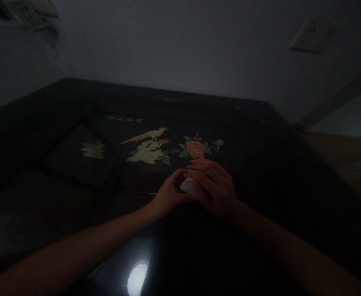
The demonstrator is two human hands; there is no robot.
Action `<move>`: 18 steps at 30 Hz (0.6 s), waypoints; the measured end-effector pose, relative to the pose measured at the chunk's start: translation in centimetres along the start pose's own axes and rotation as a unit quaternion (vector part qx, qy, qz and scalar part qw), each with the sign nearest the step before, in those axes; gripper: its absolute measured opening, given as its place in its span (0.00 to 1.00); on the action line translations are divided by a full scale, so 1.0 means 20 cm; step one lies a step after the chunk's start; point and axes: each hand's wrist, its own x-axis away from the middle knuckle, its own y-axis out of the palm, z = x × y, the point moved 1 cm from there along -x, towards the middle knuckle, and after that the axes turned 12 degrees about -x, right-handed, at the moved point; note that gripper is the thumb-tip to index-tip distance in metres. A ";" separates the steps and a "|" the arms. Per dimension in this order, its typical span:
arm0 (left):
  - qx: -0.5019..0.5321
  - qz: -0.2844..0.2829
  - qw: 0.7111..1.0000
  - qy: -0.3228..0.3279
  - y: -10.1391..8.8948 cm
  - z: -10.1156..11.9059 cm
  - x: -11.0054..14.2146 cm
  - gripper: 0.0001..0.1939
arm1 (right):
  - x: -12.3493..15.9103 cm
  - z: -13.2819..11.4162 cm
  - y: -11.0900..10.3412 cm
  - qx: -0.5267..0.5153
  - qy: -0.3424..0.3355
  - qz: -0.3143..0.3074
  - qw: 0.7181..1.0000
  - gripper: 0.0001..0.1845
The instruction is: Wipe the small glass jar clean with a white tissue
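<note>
Both my hands meet over a glossy dark tabletop [199,255]. Between them is a small white folded piece [189,186] that looks like a tissue; most of it is covered by my fingers. My left hand [170,191] curls its thumb and fingers around the near left side. My right hand [216,187], with a ring on one finger, is closed over the right side. Just beyond my fingertips lies an inlaid orange flower [195,149] with green leaves. A yellow and orange inlaid bird [151,135] on a pale rock shape is to its left.
A pale wall [168,45] rises behind the table's far edge. Wall sockets [311,37] are at the upper right, and more sockets [32,16] at the upper left. A bright light reflection shows on the near surface. Wooden floor [341,152] is at the right.
</note>
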 end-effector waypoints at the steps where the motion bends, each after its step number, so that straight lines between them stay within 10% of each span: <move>1: -0.006 0.004 1.000 0.002 0.00 0.00 0.00 0.25 | 0.00 0.00 0.00 0.001 -0.006 0.000 1.000 0.15; 8: 0.089 -0.017 0.996 -0.012 0.00 -0.01 0.00 0.27 | -0.02 0.01 -0.02 -0.141 0.116 0.034 0.983 0.14; 18: 0.079 -0.039 0.996 -0.021 -0.01 -0.02 0.01 0.29 | -0.03 0.09 -0.02 -0.357 0.387 0.103 0.844 0.15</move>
